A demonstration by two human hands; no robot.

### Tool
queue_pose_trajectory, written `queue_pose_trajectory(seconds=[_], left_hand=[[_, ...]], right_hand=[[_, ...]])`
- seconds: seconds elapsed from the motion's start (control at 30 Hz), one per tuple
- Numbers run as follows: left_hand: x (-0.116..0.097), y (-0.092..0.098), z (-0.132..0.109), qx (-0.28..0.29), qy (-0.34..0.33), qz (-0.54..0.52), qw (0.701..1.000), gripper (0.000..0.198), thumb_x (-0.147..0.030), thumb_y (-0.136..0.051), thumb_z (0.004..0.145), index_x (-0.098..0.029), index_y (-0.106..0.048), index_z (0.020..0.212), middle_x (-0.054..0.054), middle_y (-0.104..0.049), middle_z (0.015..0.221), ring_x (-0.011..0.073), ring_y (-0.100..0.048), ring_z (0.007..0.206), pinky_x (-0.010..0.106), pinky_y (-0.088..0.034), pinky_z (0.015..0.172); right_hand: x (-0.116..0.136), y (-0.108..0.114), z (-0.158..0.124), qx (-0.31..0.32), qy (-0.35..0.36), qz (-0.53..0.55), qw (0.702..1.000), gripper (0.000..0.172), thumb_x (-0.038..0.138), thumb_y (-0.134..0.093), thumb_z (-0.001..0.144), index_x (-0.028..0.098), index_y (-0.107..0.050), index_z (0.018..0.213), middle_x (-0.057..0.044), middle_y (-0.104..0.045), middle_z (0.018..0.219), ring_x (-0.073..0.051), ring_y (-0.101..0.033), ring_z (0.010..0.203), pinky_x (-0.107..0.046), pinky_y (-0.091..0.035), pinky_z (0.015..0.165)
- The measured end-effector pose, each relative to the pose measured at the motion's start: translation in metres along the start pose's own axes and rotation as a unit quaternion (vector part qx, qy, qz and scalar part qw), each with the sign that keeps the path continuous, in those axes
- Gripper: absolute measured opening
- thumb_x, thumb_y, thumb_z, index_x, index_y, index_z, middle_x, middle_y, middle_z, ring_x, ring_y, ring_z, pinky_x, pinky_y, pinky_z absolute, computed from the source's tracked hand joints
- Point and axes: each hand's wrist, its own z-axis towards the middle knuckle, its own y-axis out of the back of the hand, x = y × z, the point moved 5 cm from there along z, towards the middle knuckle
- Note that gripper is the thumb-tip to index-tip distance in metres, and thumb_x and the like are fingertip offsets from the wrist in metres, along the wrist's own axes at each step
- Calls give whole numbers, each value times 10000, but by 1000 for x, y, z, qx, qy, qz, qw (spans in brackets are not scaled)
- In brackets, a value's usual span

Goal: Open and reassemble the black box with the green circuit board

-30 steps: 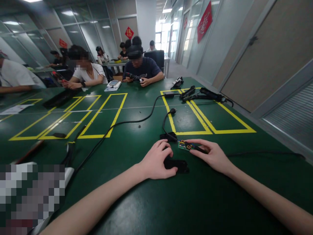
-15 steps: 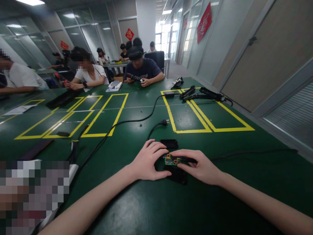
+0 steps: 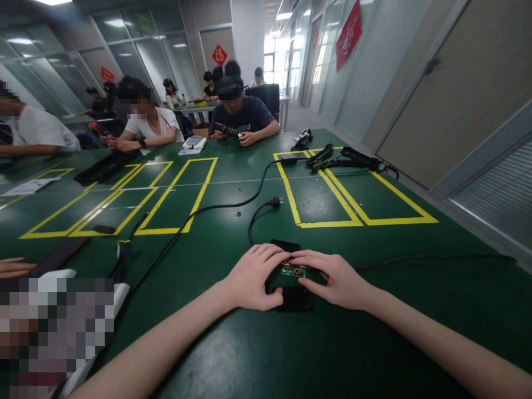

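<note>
Just nearer than our grips lies a flat black plastic shell (image 3: 297, 300); our left grip (image 3: 254, 277) arches wide, thumb at its edge. Our right grip (image 3: 341, 280) pinches the small green circuit board with coppery coils (image 3: 294, 271) by its edges, probably to spare its parts. Beyond our grips: a second black plastic shell (image 3: 286, 244), a black power plug (image 3: 276, 202), yellow tape (image 3: 330, 224) on the glossy green worktop (image 3: 224, 343), then a seated co-worker in navy (image 3: 251, 113).
</note>
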Motion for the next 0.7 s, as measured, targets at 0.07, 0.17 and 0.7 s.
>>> queue_pose_trajectory(seconds=[0.07,0.17,0.7], left_hand=[[-3,0,-1,-1,-6,6,1000,596,-311,-656,751,-175,-590,1328,149,-674,1314,324,-625,1213,492,-514,1065],[-6,1,-2,-31,-8,7,999,411,-331,-656,808,-191,-651,1194,117,-716,1181,285,-659,1086,432,-571,956],[-5,5,-15,-138,-17,58,989,127,-205,-583,988,-188,-708,975,60,-717,959,188,-641,876,265,-551,699]], right_hand=[[3,1,-2,23,11,1,1000,379,277,-714,885,226,-735,1260,-97,-761,1290,-272,-731,1194,-382,-603,1008],[7,1,-5,60,14,-10,998,496,347,-808,814,257,-726,1295,-94,-735,1349,-292,-725,1203,-384,-606,979],[18,-9,-9,-2,22,-69,997,441,157,-599,807,191,-686,1239,-108,-770,1239,-221,-782,1033,-299,-637,868]])
